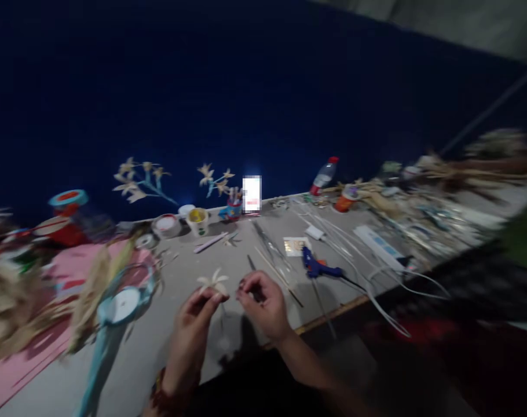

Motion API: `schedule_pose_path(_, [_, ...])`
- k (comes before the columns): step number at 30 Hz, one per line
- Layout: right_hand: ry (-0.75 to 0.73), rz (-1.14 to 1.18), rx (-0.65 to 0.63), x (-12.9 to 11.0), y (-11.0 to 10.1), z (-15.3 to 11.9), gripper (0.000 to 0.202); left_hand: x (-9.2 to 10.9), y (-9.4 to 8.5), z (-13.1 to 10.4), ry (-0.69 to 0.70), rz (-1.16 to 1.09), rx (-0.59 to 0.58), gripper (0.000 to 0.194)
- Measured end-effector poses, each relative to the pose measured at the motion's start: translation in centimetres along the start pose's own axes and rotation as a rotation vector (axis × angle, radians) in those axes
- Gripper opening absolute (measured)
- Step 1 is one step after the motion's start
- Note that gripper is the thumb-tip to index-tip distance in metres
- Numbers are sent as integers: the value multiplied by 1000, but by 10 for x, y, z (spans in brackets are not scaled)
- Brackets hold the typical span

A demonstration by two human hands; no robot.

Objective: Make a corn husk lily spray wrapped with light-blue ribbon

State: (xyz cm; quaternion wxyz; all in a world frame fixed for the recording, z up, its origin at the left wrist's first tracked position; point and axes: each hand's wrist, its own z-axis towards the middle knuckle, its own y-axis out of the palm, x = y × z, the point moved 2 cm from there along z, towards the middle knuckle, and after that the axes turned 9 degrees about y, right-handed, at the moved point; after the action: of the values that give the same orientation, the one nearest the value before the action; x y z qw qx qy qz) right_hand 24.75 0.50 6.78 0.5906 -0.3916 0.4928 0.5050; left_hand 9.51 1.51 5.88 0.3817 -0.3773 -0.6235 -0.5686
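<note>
My left hand (pixel 197 321) pinches a pale handmade flower (pixel 214 280) with narrow, pointed petals spread out above the fingertips. A thin stem seems to hang beneath it. Close by on the right, my right hand (pixel 263 304) has its thumb and fingers pressed together at the tips. Whatever lies between them, if anything, is too small and blurred to name. Both hands are held over the grey table (pixel 180 301). A blue glue gun (pixel 318 266) lies to the right of my right hand, and thin sticks (pixel 278 275) lie just beyond it.
Flower sprays (pixel 146 182) stand at the back beside paint cups (pixel 198 222) and a lit phone (pixel 252 195). Pink sheets (pixel 33 353), dried husks (pixel 87 295) and a light-blue taped ring (pixel 124 304) cover the left. White cables (pixel 354 260), a power strip (pixel 380 246) and a bottle (pixel 324 175) are right.
</note>
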Motion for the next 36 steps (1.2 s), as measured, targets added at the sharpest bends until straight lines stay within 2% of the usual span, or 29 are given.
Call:
schedule_pose_path(3, [79, -16, -43, 1, -2, 2, 15, -3, -2, 2, -81, 21, 95, 30])
schedule_pose_path(6, [143, 34, -24, 1, -6, 5, 18, -2, -3, 3, -132, -28, 111, 34])
schedule_pose_path(11, [220, 198, -17, -1, -9, 8, 10, 4, -5, 0, -112, -22, 128, 32])
schedule_pose_path(17, [260, 198, -18, -2, -10, 11, 21, 3, -10, -1, -91, 9, 141, 30])
schedule_pose_path(20, [266, 199, -81, -1, -3, 9, 23, 4, -11, -3, -6, 2, 99, 25])
schedule_pose_path(25, [200, 85, -121, 1, 16, 5, 15, 8, -7, -5, 72, -30, -99, 14])
schedule_pose_path(31, [229, 142, -174, 9, 32, 5, 19, 10, -16, -5, 133, -31, -26, 15])
schedule_pose_path(36, [190, 87, -194, 7, 41, 1, 16, 8, -25, -4, 149, -61, -1, 14])
